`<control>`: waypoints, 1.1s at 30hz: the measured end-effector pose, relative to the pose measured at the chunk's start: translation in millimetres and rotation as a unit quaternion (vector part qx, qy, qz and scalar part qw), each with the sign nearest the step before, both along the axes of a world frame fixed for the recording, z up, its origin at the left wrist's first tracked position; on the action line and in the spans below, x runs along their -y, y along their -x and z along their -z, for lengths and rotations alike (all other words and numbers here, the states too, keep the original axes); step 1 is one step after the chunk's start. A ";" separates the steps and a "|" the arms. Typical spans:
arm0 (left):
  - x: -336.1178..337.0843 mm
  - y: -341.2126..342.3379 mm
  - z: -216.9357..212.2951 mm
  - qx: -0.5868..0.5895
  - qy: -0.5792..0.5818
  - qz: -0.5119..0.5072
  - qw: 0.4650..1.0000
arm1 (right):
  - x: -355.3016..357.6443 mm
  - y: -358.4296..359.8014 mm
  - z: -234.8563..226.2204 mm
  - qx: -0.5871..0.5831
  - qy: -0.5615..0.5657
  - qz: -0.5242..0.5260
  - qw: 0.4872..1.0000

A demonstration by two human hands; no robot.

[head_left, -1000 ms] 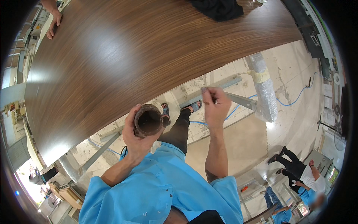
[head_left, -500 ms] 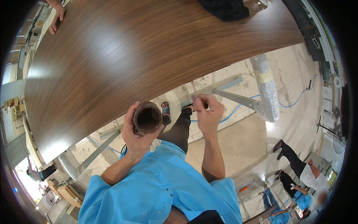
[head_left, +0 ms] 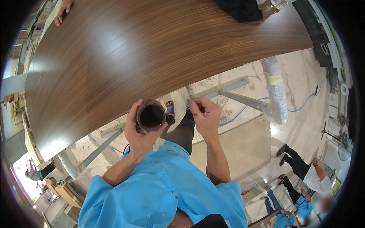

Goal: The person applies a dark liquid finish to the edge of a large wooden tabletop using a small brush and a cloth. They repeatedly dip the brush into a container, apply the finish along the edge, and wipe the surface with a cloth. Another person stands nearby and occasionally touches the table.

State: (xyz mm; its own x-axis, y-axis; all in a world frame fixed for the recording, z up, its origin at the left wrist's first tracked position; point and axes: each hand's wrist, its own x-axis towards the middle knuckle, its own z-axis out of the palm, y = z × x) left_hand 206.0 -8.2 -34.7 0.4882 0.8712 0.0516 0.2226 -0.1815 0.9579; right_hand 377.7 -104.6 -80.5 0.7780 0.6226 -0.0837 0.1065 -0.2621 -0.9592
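Note:
My left hand (head_left: 137, 137) is wrapped round a round, open-topped jar (head_left: 151, 115) with brownish, stained walls. Its mouth faces up, and the inside looks dark; I cannot make out the contents. To its right, my right hand (head_left: 208, 118) is raised with the fingers curled and the thumb pressed against them. Whatever it may pinch is too small or hidden. A gap separates this hand from the jar. Both hands are just off the near edge of a large wood-grain panel (head_left: 114, 64), which fills the upper view.
A black cloth (head_left: 243, 10) and some clear plastic (head_left: 280, 3) lie on the panel's far right. Another person's hand (head_left: 62, 14) rests at its far left corner. Metal supports with a wrapped post (head_left: 276, 95) and a blue hose (head_left: 239, 113) are beyond the near edge. Several people are behind, lower right.
My right hand has moved left, a little closer to the jar, with its fingers still curled. The left hand keeps its hold on the jar. The whole view has shifted slightly.

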 end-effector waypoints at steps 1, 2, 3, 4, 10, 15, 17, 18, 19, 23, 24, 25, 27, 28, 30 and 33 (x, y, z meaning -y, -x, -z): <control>-1.3 2.1 -0.2 -0.014 -0.004 -0.005 1.000 | -1.4 2.2 0.2 0.006 -0.019 -0.004 1.000; -2.4 4.4 -0.4 -0.029 -0.007 -0.010 1.000 | -2.8 6.4 0.4 0.013 -0.045 -0.022 0.999; -3.5 6.9 -0.5 -0.038 -0.015 -0.019 0.999 | -4.7 8.1 1.2 -0.015 -0.036 0.022 0.999; -4.3 8.7 -0.4 -0.037 -0.006 -0.021 0.999 | -5.8 9.1 2.0 -0.042 -0.034 0.053 0.997; -7.7 15.1 2.5 -0.015 0.006 -0.029 0.999 | -9.1 22.2 1.2 0.026 -0.049 -0.011 0.998; -8.5 18.7 1.5 -0.013 -0.010 -0.035 0.999 | -14.1 30.5 -1.9 -0.001 -0.017 0.020 1.000; -8.1 19.5 0.6 -0.012 0.006 -0.047 0.999 | -17.1 36.9 -0.8 0.047 -0.030 -0.065 0.996; -8.0 20.1 0.2 -0.011 0.016 -0.054 0.998 | -17.5 39.6 0.4 0.049 -0.042 -0.050 0.997; -8.1 20.5 -0.1 -0.009 0.021 -0.054 0.998 | -17.0 42.1 1.6 0.047 -0.041 -0.056 0.996; -9.8 22.3 0.2 0.003 0.002 -0.042 0.999 | -16.1 48.4 5.1 -0.081 -0.070 0.076 0.991; -10.2 22.2 0.9 0.007 -0.009 -0.036 0.999 | -15.6 48.3 3.4 -0.023 -0.048 -0.004 0.999; -10.1 21.7 1.8 0.011 -0.007 -0.035 0.999 | -16.2 48.6 0.3 0.041 -0.034 -0.057 0.997; -9.7 19.9 4.0 0.021 0.001 -0.035 0.999 | -15.3 46.9 -11.5 0.087 -0.021 -0.085 0.992; -9.4 19.1 5.1 0.017 0.008 -0.022 1.000 | -12.6 45.7 -20.7 0.068 -0.024 -0.065 0.995; -8.8 16.8 6.5 0.007 0.018 -0.003 1.000 | -2.0 37.8 -42.8 0.087 -0.037 -0.055 0.994; -7.8 10.7 5.4 -0.015 0.021 0.033 0.999 | 12.8 25.4 -75.6 0.177 -0.054 -0.090 0.979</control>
